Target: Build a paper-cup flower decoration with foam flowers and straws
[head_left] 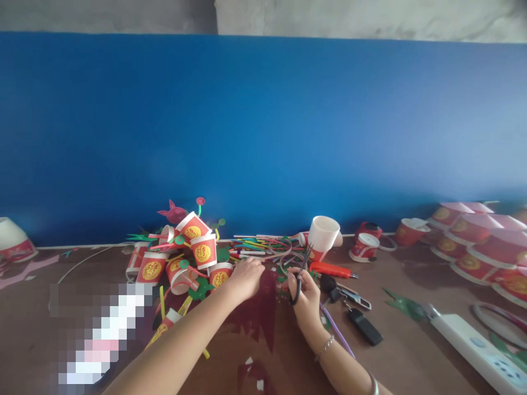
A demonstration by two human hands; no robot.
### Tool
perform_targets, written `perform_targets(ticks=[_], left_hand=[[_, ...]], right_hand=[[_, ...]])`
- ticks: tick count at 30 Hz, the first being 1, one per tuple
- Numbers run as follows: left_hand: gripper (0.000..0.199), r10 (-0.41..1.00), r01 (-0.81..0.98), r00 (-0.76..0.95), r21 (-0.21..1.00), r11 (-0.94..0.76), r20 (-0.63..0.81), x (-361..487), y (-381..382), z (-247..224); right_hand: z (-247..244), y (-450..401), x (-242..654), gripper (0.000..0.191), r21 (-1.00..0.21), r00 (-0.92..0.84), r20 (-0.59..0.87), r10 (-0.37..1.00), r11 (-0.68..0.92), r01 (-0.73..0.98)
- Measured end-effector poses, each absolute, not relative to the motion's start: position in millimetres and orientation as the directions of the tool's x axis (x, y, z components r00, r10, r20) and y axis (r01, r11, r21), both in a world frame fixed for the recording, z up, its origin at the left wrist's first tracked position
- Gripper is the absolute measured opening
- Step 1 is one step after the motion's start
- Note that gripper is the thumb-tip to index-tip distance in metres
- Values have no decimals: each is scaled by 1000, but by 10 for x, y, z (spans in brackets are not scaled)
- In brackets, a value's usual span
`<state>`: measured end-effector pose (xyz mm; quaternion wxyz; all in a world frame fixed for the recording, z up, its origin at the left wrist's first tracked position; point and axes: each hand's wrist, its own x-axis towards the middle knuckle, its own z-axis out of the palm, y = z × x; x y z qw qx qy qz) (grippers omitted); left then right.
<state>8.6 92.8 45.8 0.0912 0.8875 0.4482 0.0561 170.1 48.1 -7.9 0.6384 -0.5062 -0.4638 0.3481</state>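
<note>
My right hand [305,302] is closed around a pair of scissors [303,269] with dark handles, blades pointing up. My left hand [248,278] has its fingers curled down and pressed together; whatever they pinch is hidden beneath them. Right beside it, a dark red sheet [268,291] spreads over the table toward me. Just beyond both hands lie several coloured sticks and markers [249,247] with loops of thin strip. To the left of my left hand, red-and-white paper cups [203,251] with gold emblems are heaped with green cut-outs.
A white cup [324,233] stands behind my right hand. Right of that hand are an orange utility knife [332,269], keys with a black fob [364,326], and a white power strip [473,343]. Paper cups [480,255] are stacked at far right. A blue panel [263,137] closes the back.
</note>
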Motion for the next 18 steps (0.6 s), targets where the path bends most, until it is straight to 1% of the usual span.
perform_targets(ticks=[2, 8, 11, 14, 18], left_hand=[[20, 797, 776, 605, 232, -586, -10, 49, 861, 501], [28, 799, 796, 591, 244, -554, -114, -35, 683, 567], [40, 794, 805, 583, 247, -539, -169, -63, 672, 578], [51, 794, 825, 556, 280, -491, -246, -63, 670, 589], [46, 797, 847, 518, 313, -429, -310, -46, 683, 594]], right_hand=[[-84, 487, 1697, 23, -968, 324, 245, 914, 251, 24], [-103, 489, 1694, 23, -968, 313, 234, 921, 249, -8], [-105, 485, 1691, 25, -971, 299, 211, 931, 234, -42], [-103, 486, 1686, 26, -972, 300, 205, 932, 229, -47], [-98, 491, 1681, 27, -973, 302, 195, 933, 222, -60]])
